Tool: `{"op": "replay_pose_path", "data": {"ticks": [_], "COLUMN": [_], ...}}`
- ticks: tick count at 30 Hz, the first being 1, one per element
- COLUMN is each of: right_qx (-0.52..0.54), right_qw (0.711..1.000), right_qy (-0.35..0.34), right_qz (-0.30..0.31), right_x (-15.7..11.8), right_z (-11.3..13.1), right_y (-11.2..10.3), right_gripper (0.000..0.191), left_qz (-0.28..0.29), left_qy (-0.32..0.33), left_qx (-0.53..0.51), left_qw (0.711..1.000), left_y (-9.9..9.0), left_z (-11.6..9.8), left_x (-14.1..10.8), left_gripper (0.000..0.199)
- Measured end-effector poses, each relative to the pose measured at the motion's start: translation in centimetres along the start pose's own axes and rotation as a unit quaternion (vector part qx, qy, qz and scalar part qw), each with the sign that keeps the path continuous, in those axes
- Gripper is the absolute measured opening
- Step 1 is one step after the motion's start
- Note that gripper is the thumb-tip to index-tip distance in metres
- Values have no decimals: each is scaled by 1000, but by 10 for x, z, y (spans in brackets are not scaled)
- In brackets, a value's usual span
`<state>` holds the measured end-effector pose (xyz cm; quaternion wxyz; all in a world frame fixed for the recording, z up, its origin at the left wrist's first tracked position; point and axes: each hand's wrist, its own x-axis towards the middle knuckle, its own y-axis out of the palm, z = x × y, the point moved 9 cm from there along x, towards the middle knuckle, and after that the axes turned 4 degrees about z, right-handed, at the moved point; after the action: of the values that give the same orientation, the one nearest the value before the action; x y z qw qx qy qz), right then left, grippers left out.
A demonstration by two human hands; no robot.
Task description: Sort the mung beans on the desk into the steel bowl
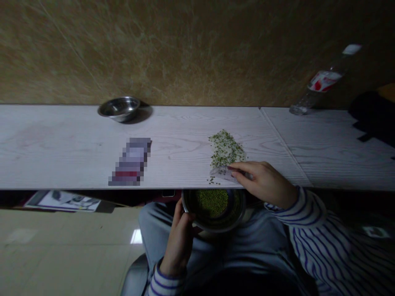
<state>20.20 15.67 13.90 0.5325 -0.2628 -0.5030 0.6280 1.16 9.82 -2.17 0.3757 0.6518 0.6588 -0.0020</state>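
Small green beans (226, 150) lie near the front edge of the white wooden bench (175, 164).
The right hand (268, 183) pinches clear thin plastic (220, 171) beside them; the left hand (180, 242) grips a round silver metal bowl (216, 229) of beans below that edge.

**Striped sleeves, pale blue trousers**

At 4 o'clock, my loose white fabric sleeve with thin navy-blue stripes (327, 246) creases in soft folds and ends at my bare right hand (261, 181). Near 6 o'clock, a matching striped white-and-navy cuff (168, 283) rings my bare left wrist. My faded light-blue trousers (262, 242) spread from 5 to 7 o'clock, wrinkled over my legs.
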Motion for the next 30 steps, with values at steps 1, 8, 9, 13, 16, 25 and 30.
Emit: {"op": "replay_pose_path", "data": {"ticks": [1, 8, 9, 13, 16, 25, 30], "right_qx": [0, 3, 6, 11, 7, -13, 8], "right_qw": [1000, 999, 999, 999, 999, 998, 999], "right_qy": [1, 31, 31, 21, 34, 49, 31], "right_qz": [2, -17, -19, -24, -39, -31, -25], "right_x": [1, 1, 1, -4, -10, -12, -15], "right_z": [0, -9, -9, -8, -14, -23, -17], "right_y": [1, -5, -5, -6, -11, -10, -9], "right_gripper": [27, 26, 26, 26, 26, 27, 26], "left_qz": [-1, -5, -4, -5, -2, 15, 9], "left_qy": [0, -4, -4, -4, -4, -5, -7], "left_qx": [1, 4, 3, -4, -3, 11, 4], "left_qw": [1000, 1000, 1000, 1000, 1000, 1000, 1000], "left_y": [-1, -3, -3, -2, -2, 4, -1], "left_z": [0, 0, 0, 0, 0, 2, 5], "left_x": [0, -2, -2, -2, -1, 0, 1], "left_gripper": [61, 63, 62, 60, 60, 59, 62]}}
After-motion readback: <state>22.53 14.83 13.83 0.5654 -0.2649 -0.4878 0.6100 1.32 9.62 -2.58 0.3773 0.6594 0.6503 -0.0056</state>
